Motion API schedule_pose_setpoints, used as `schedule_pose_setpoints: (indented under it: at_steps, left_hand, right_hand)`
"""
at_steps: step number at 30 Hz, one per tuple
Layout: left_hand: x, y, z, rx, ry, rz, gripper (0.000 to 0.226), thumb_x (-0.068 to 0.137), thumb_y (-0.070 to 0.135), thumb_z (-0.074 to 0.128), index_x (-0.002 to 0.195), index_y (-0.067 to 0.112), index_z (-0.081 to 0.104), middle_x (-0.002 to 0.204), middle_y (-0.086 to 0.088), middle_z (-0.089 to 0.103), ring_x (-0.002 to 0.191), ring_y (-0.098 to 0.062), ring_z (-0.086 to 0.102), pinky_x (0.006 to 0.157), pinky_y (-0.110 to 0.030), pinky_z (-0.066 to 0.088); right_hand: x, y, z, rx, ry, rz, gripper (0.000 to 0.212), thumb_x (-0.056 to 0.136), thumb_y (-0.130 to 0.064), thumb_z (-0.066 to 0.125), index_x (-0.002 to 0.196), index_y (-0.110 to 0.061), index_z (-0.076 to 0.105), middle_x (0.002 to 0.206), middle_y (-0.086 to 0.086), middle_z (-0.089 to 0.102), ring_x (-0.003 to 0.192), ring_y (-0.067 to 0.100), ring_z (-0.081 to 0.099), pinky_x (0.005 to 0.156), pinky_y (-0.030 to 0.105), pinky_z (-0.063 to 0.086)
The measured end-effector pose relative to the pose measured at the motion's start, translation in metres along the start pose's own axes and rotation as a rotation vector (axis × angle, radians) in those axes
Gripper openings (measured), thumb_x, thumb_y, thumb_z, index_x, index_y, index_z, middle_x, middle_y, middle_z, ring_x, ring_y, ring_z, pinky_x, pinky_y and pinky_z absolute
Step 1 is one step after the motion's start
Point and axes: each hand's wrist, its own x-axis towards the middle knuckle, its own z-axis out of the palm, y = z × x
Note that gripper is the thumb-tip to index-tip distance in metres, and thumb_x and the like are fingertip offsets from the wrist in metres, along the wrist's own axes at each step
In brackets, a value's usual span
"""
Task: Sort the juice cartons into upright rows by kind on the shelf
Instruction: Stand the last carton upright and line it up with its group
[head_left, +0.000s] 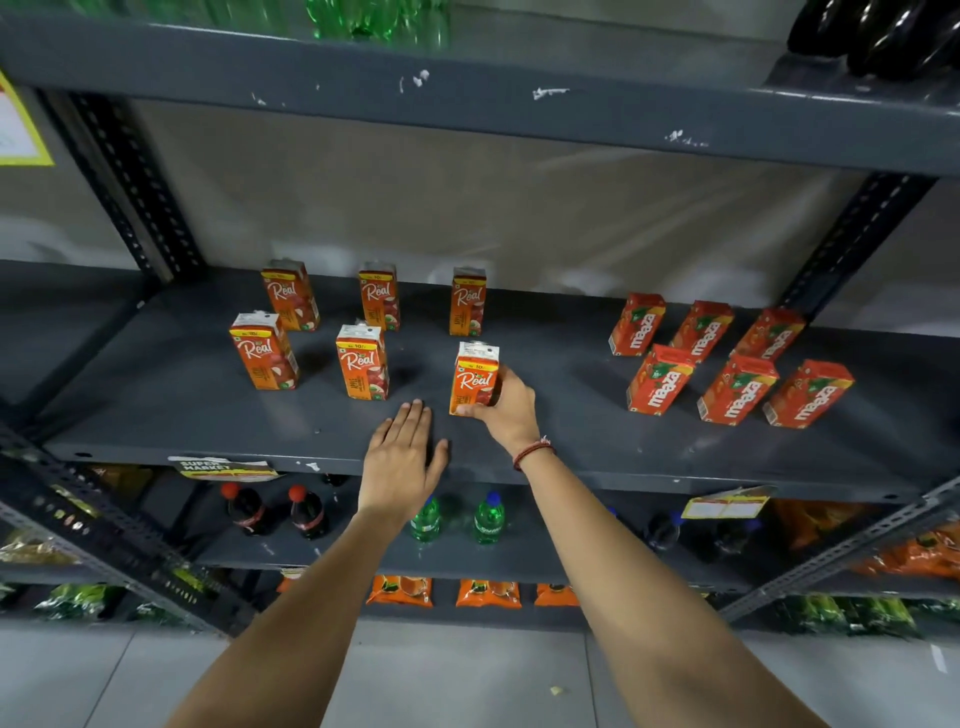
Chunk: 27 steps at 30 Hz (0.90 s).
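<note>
The Real carton (475, 378) in play is a small paperboard juice box. I judge it light, fairly stiff along its edges, but liable to dent if the flat faces are squeezed hard, and top-heavy enough to tip when nudged low. The printed skin looks smooth, so a hold across the two narrow sides near mid-height seems safest, with little pressure.

It stands upright on the grey shelf (208, 415), at the right end of the front row of Real cartons. The right hand (506, 408) is wrapped round its lower right side: the grip closes on the carton, thumb low on the front corner, fingers behind and hidden. From that hand the carton sits at about 11 o'clock, touching.

The left hand (402, 457) lies flat and spread on the shelf, holding nothing, just beside the carton, which stands at about 1 o'clock from it.

Five more Real cartons (362, 361) stand at 9 to 11 o'clock of the held one, in two loose rows. Six Maaza cartons (737, 387) stand well apart at 3 o'clock, also in two rows, appearing to lean.
</note>
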Motion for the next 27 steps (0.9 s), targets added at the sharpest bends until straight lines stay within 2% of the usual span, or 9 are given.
schedule_pose_setpoints:
  at_steps: [3,9,14,18,22,24,27]
  left_hand:
    - [0.014,-0.018,-0.009,0.016,0.025,-0.046,0.062,0.092,0.042,0.026,0.129,0.000,0.050,0.135,-0.017,0.051,0.127,-0.029,0.046,0.104,-0.043,0.034]
    - [0.000,-0.004,0.000,0.029,0.011,-0.006,0.059,0.091,0.041,0.029,0.125,-0.001,0.054,0.130,-0.017,0.056,0.122,-0.029,0.051,0.100,-0.043,0.039]
    - [0.001,-0.004,0.003,0.025,0.020,-0.006,0.059,0.092,0.041,0.029,0.126,-0.001,0.053,0.131,-0.017,0.054,0.123,-0.029,0.050,0.100,-0.044,0.039]
    - [0.002,-0.005,0.007,0.011,0.047,-0.014,0.060,0.090,0.039,0.027,0.128,-0.001,0.051,0.134,-0.017,0.052,0.126,-0.029,0.047,0.103,-0.044,0.035]
    - [0.006,0.008,0.012,-0.137,0.150,-0.099,0.059,0.086,0.031,0.025,0.129,-0.001,0.049,0.136,-0.017,0.050,0.131,-0.028,0.040,0.108,-0.045,0.027]
    - [0.004,0.025,0.017,-0.268,0.221,-0.153,0.048,0.086,0.020,0.037,0.129,0.001,0.050,0.134,-0.017,0.052,0.130,-0.029,0.040,0.108,-0.047,0.028]
    - [0.004,0.067,0.027,-0.443,0.260,-0.130,0.041,0.084,0.007,0.047,0.124,0.004,0.053,0.128,-0.015,0.056,0.119,-0.031,0.050,0.102,-0.049,0.038]
  right_hand:
    - [0.019,-0.016,0.021,-0.021,-0.048,-0.031,0.055,0.068,-0.011,0.081,0.116,-0.005,0.054,0.118,0.015,0.066,0.111,0.028,0.062,0.095,0.034,0.046]
    - [0.019,0.007,0.018,-0.044,-0.075,-0.024,0.054,0.070,-0.009,0.079,0.117,-0.005,0.052,0.120,0.014,0.065,0.113,0.027,0.061,0.094,0.032,0.045]
    - [0.020,0.016,0.017,-0.045,-0.093,-0.033,0.051,0.071,-0.011,0.079,0.115,-0.007,0.053,0.119,0.014,0.065,0.113,0.028,0.061,0.098,0.039,0.046]
    - [0.020,0.016,0.016,-0.034,-0.106,-0.038,0.051,0.070,-0.011,0.079,0.114,-0.005,0.054,0.118,0.015,0.065,0.112,0.027,0.061,0.096,0.037,0.046]
    - [0.018,0.020,0.007,0.059,-0.108,-0.020,0.058,0.069,-0.008,0.080,0.119,-0.006,0.051,0.120,0.014,0.064,0.111,0.023,0.061,0.099,0.033,0.047]
    - [0.011,0.028,-0.008,0.147,-0.041,0.001,0.056,0.071,-0.002,0.076,0.122,-0.006,0.052,0.119,0.013,0.063,0.105,0.017,0.060,0.094,0.030,0.049]
    - [-0.003,0.051,-0.046,0.206,0.192,-0.012,0.033,0.076,0.000,0.071,0.108,-0.005,0.062,0.106,0.011,0.067,0.092,0.017,0.062,0.083,0.027,0.054]
